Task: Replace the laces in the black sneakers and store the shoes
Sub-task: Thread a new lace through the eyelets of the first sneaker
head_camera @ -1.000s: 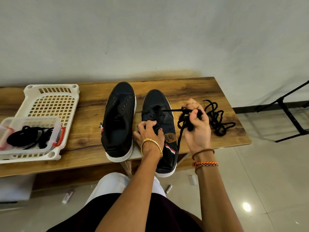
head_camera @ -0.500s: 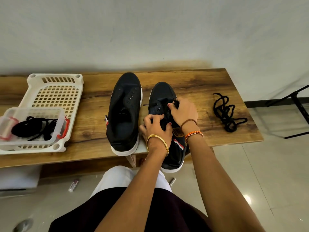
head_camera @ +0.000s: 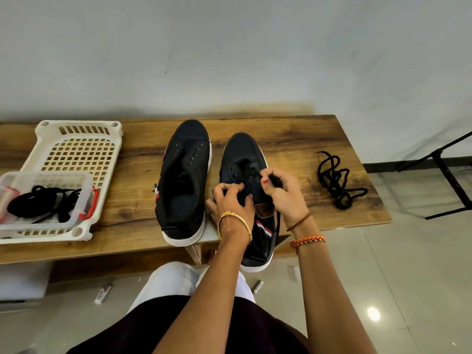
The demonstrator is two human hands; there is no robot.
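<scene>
Two black sneakers stand side by side on your tabletop [head_camera: 293, 139], toes toward the wall. The left sneaker [head_camera: 185, 180] has bare eyelets and no lace. The right sneaker [head_camera: 242, 159] sits under both your hands, its heel hanging over the near edge of the tabletop.

Your left hand [head_camera: 233, 203] rests on the tongue area of the right sneaker with its fingers curled down onto it; whether they pinch the lace you cannot tell, since the hand hides that spot. Your right hand [head_camera: 283, 192] has its fingers curled round a bunched black lace [head_camera: 275, 180], with one strand running from the fist toward the eyelets and another hanging down past the sneaker's side.

To the right, well apart from the shoes, a second loose lace [head_camera: 337, 182] lies tangled on the tabletop. On the left end sits one white perforated basket [head_camera: 76, 152], and over its near part one clear container [head_camera: 46, 200] with red clips holding a heap of black laces [head_camera: 38, 205]; their number cannot be told.

On the floor below lie two small tubes [head_camera: 103, 292], one on either side of your knee. A black stand [head_camera: 447, 172] is at the right edge.
</scene>
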